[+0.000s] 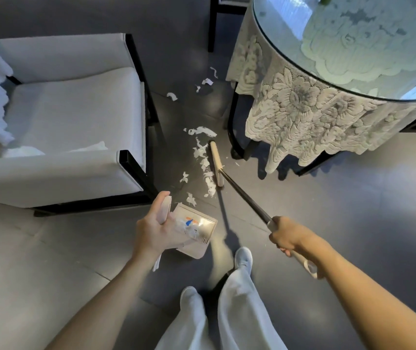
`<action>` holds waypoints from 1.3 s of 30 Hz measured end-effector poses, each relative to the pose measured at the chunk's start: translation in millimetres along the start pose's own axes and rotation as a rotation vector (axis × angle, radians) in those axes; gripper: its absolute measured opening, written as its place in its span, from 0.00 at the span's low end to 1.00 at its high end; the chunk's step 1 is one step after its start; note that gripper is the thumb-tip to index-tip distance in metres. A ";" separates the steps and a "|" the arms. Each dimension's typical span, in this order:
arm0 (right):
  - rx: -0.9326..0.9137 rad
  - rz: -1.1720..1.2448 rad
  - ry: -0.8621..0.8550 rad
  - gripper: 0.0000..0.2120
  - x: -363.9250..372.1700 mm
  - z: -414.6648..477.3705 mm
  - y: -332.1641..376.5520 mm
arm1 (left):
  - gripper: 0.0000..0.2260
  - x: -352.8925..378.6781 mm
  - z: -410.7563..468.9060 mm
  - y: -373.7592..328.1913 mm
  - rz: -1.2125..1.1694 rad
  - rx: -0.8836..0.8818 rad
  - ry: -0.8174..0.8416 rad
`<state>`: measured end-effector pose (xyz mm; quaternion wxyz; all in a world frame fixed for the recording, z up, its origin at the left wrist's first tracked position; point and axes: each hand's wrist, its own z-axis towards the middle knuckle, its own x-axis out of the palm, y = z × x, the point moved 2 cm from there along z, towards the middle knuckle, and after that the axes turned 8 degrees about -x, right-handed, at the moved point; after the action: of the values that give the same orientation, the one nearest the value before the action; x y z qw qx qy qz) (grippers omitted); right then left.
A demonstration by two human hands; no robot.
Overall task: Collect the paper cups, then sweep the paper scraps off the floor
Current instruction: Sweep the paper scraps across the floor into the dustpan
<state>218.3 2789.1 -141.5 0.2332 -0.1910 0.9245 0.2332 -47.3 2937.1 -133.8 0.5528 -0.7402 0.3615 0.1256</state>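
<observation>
Floor point(353, 210): dark tile, smooth, faint sheen.
Paper scraps point(208, 183): white paper, torn, matt.
Broom handle point(245, 195): black, glossy, metal-looking.
Dustpan point(213, 224): cream plastic, smooth.
Tablecloth point(303, 117): white lace cloth.
Table top point(353, 46): glossy glass.
Armchair point(75, 109): pale matt cloth.

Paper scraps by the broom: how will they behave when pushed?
Likely very light: the thin, curled paper scraps may flutter or scatter under the broom. Probably floppy, so some could slip under it short of the dustpan.
</observation>
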 end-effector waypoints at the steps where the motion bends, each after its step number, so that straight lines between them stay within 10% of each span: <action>1: -0.011 -0.091 -0.007 0.07 -13.0 9.8 5.1 | 0.18 4.5 4.7 -3.8 -0.005 0.004 -0.017; 19: -0.259 -0.626 0.166 0.18 -128.9 142.9 24.7 | 0.21 43.4 65.9 -49.9 -0.050 -0.161 -0.150; 28: -0.138 -0.573 0.462 0.18 -118.8 77.9 -11.3 | 0.22 41.1 55.8 -37.2 -0.060 -0.114 -0.144; 39: -0.036 -0.287 0.342 0.31 -87.8 -18.6 -41.5 | 0.21 32.0 29.7 -19.5 -0.080 -0.030 -0.129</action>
<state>302.9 2767.0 -95.4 0.1003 -0.3617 0.9096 0.1780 -5.2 2954.0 -149.0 0.5683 -0.7526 0.2934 0.1566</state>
